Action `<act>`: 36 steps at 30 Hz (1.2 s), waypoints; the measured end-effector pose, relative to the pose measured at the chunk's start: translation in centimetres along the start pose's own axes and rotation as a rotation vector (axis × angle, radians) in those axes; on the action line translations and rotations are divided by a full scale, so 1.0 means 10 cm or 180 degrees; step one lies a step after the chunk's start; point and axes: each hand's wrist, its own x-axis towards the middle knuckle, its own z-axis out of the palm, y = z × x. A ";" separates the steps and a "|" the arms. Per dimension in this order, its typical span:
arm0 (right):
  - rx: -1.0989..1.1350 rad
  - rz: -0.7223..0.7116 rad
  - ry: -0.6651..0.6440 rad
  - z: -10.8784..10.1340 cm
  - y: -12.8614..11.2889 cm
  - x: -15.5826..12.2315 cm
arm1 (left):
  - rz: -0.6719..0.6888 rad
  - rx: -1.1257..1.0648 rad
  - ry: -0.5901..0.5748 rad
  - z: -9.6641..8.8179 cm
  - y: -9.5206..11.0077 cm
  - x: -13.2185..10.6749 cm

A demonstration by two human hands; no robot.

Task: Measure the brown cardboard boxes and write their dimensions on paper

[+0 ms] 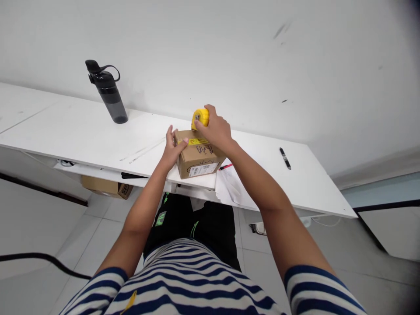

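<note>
A small brown cardboard box (203,154) stands at the front edge of the white table, with dark handwriting on its top and a white printed label on its near side. My left hand (173,148) grips the box's left end, thumb on top and fingers along the side. In my right hand (217,127) is a yellow tape measure (200,118), held just above the far edge of the box. A yellow strip (198,141) runs across the box top; I cannot tell whether it is the tape's blade or a sticker.
A dark water bottle (111,98) stands at the back left by the wall. White paper (229,186) and a red pen (226,166) lie right of the box. A black marker (285,158) rests farther right. Below the table is another cardboard box (101,186).
</note>
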 end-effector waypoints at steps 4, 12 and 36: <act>-0.0082 -0.0050 -0.0061 0.03 0.02 0.01 | 0.0023 -0.0109 0.0185 0.13 -0.13 0.06; -0.0009 -0.0289 0.0207 0.00 0.05 -0.33 | 0.0251 -0.0072 0.0459 0.24 -0.19 -0.01; -0.0687 0.0682 0.0153 -0.12 0.11 -1.50 | 0.0623 -0.0172 0.0493 0.23 -0.41 0.07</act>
